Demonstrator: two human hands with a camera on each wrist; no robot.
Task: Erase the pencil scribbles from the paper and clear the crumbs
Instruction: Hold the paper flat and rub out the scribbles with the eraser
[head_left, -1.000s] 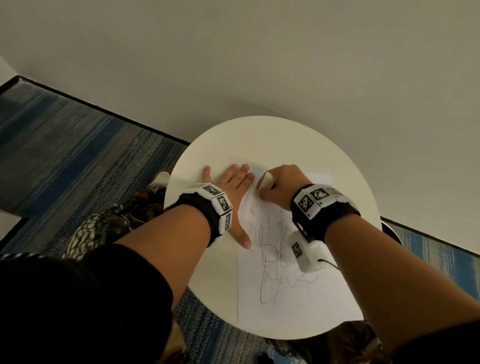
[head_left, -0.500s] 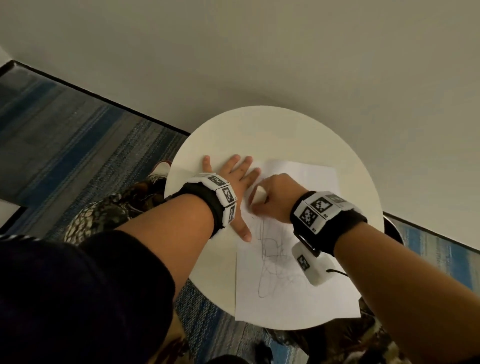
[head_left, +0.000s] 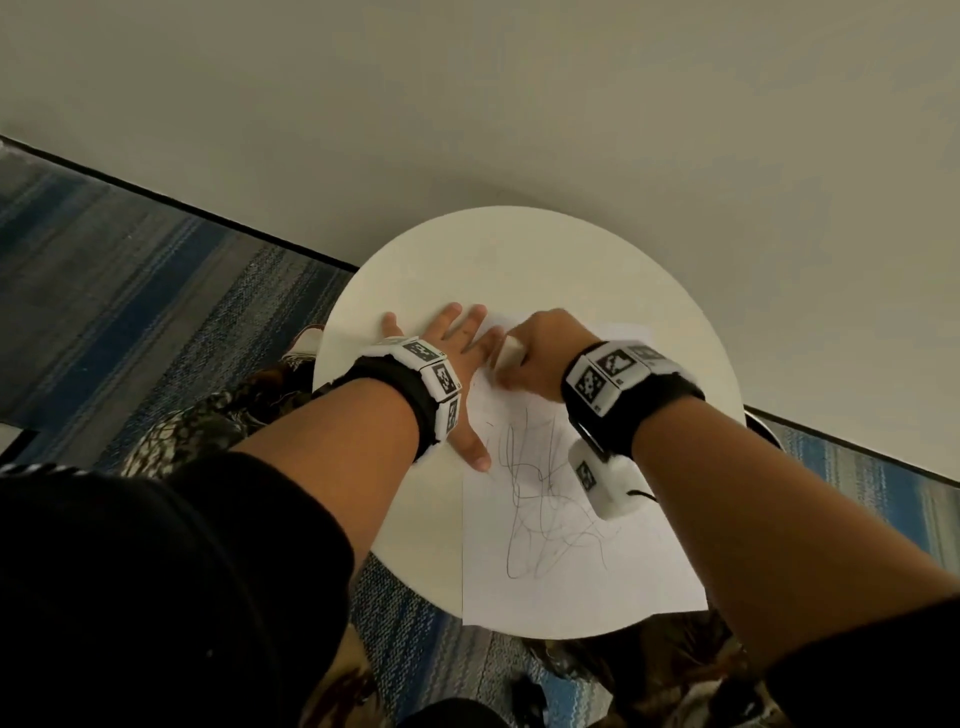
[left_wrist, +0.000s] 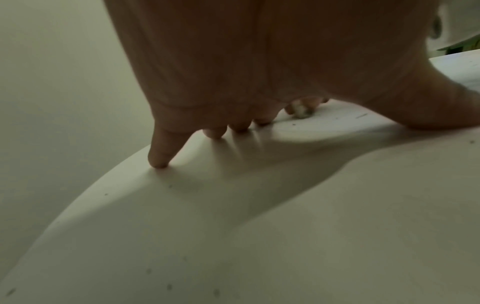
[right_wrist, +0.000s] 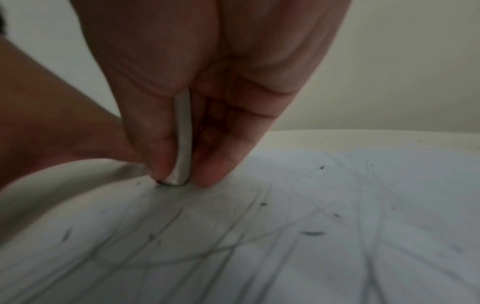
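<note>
Progress, by my reading, stands at an early stage. I see my right hand (head_left: 540, 353) pinching a white eraser (right_wrist: 183, 144) between thumb and fingers (right_wrist: 221, 162), its lower end pressed onto the paper (head_left: 639, 571) near the sheet's far left corner. My left hand (head_left: 457, 358) lies flat with fingers spread, thumb and index finger bearing on the sheet's left edge, the other fingers on the round white table (head_left: 519, 260).

Findings on the work:
- Pencil scribbles (head_left: 545, 509) cover the middle of the sheet, dark and unbroken in the head view; I judge this main tangle untouched.
- Lines close to the eraser appear fainter in the right wrist view, though blur prevents certainty.
- Crumbs (right_wrist: 311, 233) lie scattered on the paper as small dark flecks; a few specks (left_wrist: 149, 270) also sit on the table surface beside my left hand.

Outstanding, in my assessment: most of the erasing, then all of the crumb clearing from both sheet and tabletop.
</note>
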